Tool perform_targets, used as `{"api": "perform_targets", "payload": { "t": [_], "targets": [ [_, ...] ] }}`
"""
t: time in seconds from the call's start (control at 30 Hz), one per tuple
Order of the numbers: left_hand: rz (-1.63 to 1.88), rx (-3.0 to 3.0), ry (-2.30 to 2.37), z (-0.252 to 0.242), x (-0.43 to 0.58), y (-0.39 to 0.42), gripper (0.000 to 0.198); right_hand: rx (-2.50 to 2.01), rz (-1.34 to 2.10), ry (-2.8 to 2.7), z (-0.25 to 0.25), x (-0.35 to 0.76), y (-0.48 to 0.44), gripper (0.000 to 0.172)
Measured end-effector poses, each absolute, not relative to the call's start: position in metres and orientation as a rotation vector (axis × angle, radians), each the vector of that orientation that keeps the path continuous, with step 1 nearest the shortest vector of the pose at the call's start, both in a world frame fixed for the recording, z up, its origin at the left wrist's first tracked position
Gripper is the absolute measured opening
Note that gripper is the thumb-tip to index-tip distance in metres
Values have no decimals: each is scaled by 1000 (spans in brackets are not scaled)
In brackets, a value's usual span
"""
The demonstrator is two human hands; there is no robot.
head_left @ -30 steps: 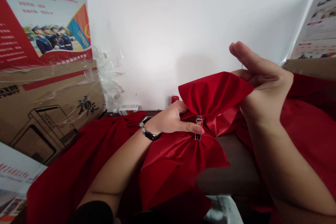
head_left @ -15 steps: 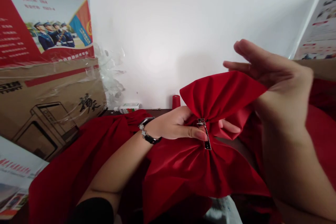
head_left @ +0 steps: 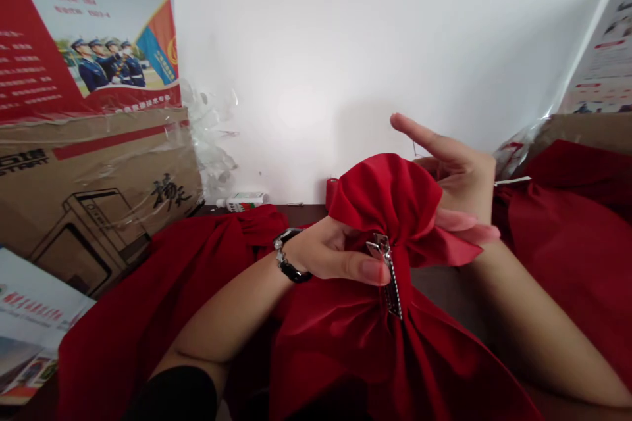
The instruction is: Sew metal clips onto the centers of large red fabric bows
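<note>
Now left hand (head_left: 328,255) pinches gathered red cloth (head_left: 390,204) just beside metal zipper slider (head_left: 380,248), thumb and fingers closed narrow on fabric. Right hand (head_left: 457,177) sits behind bunch, not gripping: index finger raised, lower fingers (head_left: 467,223) spread against cloth. Cloth hangs between hands, draping down over dark tabletop (head_left: 309,214). Cardboard box (head_left: 99,177) stands far left.

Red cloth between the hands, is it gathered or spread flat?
Gathered: the red cloth bunches into folds that converge at a narrow metal fastener, with the left hand pinching the cloth beside it.
</note>
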State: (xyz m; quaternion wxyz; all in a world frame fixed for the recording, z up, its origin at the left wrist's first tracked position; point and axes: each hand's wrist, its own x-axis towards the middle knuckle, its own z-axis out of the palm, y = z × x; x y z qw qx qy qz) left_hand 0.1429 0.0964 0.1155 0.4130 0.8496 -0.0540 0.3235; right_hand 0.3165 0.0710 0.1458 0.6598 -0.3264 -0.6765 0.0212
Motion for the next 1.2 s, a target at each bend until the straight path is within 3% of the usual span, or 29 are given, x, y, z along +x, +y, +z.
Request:
{"api": "perform_targets", "payload": {
  "t": [0.13, 0.23, 0.43, 0.77, 0.97, 1.2],
  "targets": [
    [624, 2142, -172, 120, 148, 95, 46, -710, 93, -1530, 145, 315, 70, 58],
    [428, 2091, -279, 127, 152, 96, 57, -704, 89, -1479, 147, 317, 67, 53],
    [287, 1995, -304, 130, 151, 97, 64, -685, -113, -1441, 149, 322, 66, 49],
    [705, 2112, -145, 134, 151, 94, 25, -534, -288, -1332, 156, 335, 72, 48],
    [929, 2236, 19, 124, 157, 103, 37, -508, -322, -1301, 156, 343, 83, 47],
    [1238, 2351, 245, 128, 152, 100, 31, -574, -299, -1321, 155, 347, 86, 50]
  ]
}}
